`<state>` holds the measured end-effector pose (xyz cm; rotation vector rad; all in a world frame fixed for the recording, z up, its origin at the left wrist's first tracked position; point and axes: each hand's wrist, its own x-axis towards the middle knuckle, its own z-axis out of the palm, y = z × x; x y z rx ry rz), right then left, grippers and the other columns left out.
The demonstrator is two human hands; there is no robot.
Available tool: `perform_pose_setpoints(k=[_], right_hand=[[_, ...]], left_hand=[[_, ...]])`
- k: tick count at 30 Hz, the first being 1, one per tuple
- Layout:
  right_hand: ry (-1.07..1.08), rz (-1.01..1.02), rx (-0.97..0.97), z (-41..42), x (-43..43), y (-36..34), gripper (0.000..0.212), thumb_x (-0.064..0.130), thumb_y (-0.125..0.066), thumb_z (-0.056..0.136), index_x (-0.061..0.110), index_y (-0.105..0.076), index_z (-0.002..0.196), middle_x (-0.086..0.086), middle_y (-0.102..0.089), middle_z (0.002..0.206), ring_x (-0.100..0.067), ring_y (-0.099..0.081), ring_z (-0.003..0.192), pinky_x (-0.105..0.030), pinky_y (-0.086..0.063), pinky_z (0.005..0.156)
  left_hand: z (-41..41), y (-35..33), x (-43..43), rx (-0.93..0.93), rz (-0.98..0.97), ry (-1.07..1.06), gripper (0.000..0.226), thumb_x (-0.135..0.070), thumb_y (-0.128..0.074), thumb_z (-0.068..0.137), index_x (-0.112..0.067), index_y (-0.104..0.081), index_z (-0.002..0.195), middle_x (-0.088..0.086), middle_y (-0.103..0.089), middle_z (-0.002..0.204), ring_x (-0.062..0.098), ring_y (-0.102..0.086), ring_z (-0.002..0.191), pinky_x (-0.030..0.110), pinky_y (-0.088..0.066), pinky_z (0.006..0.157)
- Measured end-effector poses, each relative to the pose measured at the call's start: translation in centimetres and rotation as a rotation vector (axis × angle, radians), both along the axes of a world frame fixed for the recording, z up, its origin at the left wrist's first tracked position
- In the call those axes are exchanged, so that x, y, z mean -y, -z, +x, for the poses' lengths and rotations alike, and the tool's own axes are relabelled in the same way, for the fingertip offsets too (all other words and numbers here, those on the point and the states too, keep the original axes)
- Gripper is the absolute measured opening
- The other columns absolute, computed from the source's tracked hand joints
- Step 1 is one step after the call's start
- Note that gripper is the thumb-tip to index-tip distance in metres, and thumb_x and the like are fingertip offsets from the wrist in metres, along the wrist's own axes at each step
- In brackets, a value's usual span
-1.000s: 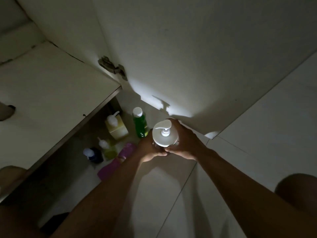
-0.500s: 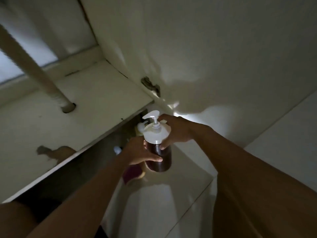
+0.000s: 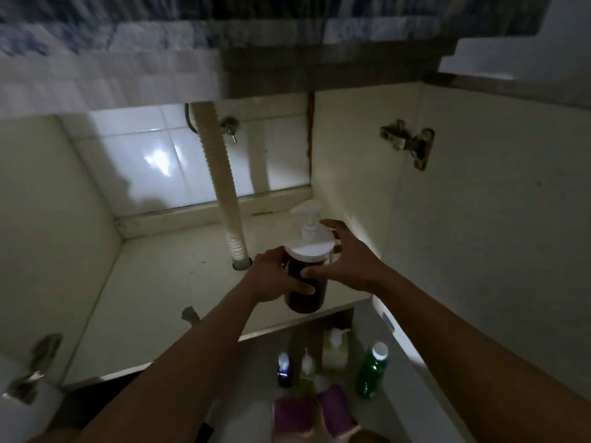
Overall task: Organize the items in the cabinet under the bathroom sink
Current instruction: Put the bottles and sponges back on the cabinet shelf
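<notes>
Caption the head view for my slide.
Left hand grips a dark pump bottle over the cabinet floor near the drain hose; right hand spread at its lid.

2 bare forearms show: the left forearm [image 3: 179,362] and the right forearm [image 3: 447,321], both slim and unclothed to the wrists. The left hand [image 3: 271,278] and right hand [image 3: 350,262] are bare, dimly lit.

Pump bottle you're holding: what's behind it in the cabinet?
Behind the pump bottle are the cabinet floor, the ribbed drain pipe off to its left, and the tiled back wall. The bottle and the right hand cover the floor's right rear corner.
</notes>
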<state>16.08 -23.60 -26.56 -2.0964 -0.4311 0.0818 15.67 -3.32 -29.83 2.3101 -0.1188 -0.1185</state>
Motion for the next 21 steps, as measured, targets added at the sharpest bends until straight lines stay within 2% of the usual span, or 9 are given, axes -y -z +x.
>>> perform_pose_setpoints(k=[3,7,11,15,19,21], right_hand=[[0.041,0.076,0.006,3.8,-1.5,0.5,0.096,0.032,-0.096,0.059,0.027,-0.044,0.139,0.01,-0.056,0.129,-0.012,-0.056,0.114,-0.013,-0.047,0.08],[0.061,0.026,-0.028,9.9,-2.5,1.5,0.098,0.031,-0.093,0.064,0.022,-0.038,0.145,0.005,-0.054,0.135,-0.019,-0.054,0.12,-0.031,-0.048,0.097],[0.107,0.025,0.057,16.2,-3.9,3.7,0.1,0.026,-0.091,0.067,0.028,-0.03,0.147,0.001,-0.051,0.141,-0.023,-0.053,0.122,-0.039,-0.049,0.102],[0.142,-0.003,0.121,21.3,-4.7,6.8,0.089,0.026,-0.088,0.071,0.028,-0.035,0.143,-0.001,-0.054,0.14,-0.025,-0.055,0.122,-0.037,-0.05,0.1],[0.253,0.036,0.159,24.6,-5.7,9.3,0.077,0.025,-0.085,0.076,0.024,-0.04,0.138,-0.001,-0.056,0.137,-0.024,-0.056,0.123,-0.034,-0.051,0.099],[0.33,0.045,0.227,25.7,-6.0,9.9,0.073,0.025,-0.084,0.077,0.023,-0.042,0.137,-0.001,-0.055,0.137,-0.022,-0.056,0.124,-0.033,-0.052,0.098]], left_hand=[[3.3,0.0,-0.2,-0.017,0.002,-0.064,0.106,-0.065,-0.09,0.037,-0.031,-0.056,0.131,-0.012,-0.065,0.123,0.013,-0.06,0.114,0.036,-0.053,0.096],[9.0,1.6,-0.2,-0.064,-0.072,-0.145,0.103,-0.039,-0.095,0.053,-0.022,-0.03,0.131,-0.004,-0.059,0.121,0.021,-0.058,0.107,0.03,-0.05,0.078],[15.6,4.0,0.1,-0.057,-0.1,-0.202,0.11,-0.03,-0.092,0.062,-0.022,-0.016,0.141,0.004,-0.055,0.138,0.028,-0.056,0.119,0.036,-0.049,0.09],[20.8,6.5,1.0,-0.053,-0.1,-0.264,0.102,-0.023,-0.089,0.069,-0.021,-0.018,0.142,0.005,-0.056,0.135,0.029,-0.055,0.12,0.032,-0.046,0.086],[24.4,8.2,1.6,-0.019,-0.149,-0.291,0.089,-0.021,-0.086,0.072,-0.021,-0.028,0.14,0.004,-0.057,0.134,0.025,-0.058,0.113,0.037,-0.053,0.091],[25.8,8.7,2.0,0.028,-0.17,-0.302,0.084,-0.02,-0.083,0.076,-0.022,-0.033,0.143,0.003,-0.055,0.137,0.022,-0.056,0.114,0.032,-0.052,0.088]])
